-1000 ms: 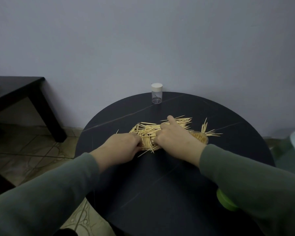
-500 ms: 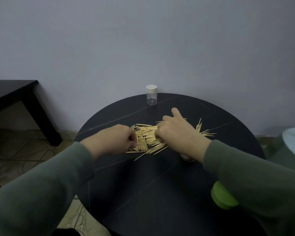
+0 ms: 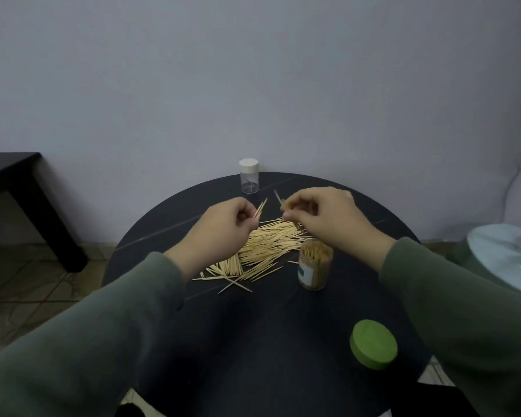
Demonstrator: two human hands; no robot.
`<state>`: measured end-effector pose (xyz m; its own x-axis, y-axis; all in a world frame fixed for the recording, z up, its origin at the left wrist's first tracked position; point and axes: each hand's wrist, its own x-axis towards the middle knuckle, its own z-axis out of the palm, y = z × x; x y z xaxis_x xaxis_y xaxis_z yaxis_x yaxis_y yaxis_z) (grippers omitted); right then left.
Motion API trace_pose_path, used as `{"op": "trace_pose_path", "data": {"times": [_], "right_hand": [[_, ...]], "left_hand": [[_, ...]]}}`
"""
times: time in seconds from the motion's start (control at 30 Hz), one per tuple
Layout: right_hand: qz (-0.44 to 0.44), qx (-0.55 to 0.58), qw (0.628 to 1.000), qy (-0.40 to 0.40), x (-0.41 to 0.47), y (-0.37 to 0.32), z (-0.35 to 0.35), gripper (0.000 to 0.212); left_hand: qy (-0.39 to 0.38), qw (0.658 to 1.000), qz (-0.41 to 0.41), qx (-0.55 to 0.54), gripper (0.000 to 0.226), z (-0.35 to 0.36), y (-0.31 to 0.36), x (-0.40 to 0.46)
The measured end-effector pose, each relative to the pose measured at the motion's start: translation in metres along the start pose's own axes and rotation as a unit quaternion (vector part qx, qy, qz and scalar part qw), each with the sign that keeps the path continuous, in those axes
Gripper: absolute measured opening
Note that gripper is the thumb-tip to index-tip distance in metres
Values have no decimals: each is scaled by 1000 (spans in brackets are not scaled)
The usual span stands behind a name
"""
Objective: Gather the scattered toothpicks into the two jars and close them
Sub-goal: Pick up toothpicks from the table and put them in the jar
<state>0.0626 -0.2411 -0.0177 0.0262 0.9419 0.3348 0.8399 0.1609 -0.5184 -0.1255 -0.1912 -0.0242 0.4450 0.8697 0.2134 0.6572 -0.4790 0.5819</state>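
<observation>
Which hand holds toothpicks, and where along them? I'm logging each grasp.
Both: the left hand and right hand each pinch a few toothpicks at their lower ends.

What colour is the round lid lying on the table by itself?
Green. The lid shows best in the head view, near the table's front edge.

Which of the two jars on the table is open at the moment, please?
The jar with the green-and-white label, packed with upright toothpicks below the right hand, is open. The small clear jar at the far edge wears its white lid.
</observation>
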Motion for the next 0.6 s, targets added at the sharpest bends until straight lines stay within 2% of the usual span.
{"op": "trace_pose_path", "data": {"times": [0.13, 0.27, 0.47, 0.6], "right_hand": [[52, 125, 991, 8, -8, 15, -9, 12], [63, 154, 986, 19, -19, 28, -16, 9], [72, 135, 988, -23, -30, 43, -16, 12], [73, 78, 991, -74, -30, 47, -13, 9]], "left_hand": [[41, 991, 9, -130, 2, 12, 14, 0], [41, 975, 8, -218, 5, 25, 23, -4], [16, 978, 35, -205, 4, 46, 27, -8], [-32, 985, 43, -162, 5, 56, 28, -7]]}}
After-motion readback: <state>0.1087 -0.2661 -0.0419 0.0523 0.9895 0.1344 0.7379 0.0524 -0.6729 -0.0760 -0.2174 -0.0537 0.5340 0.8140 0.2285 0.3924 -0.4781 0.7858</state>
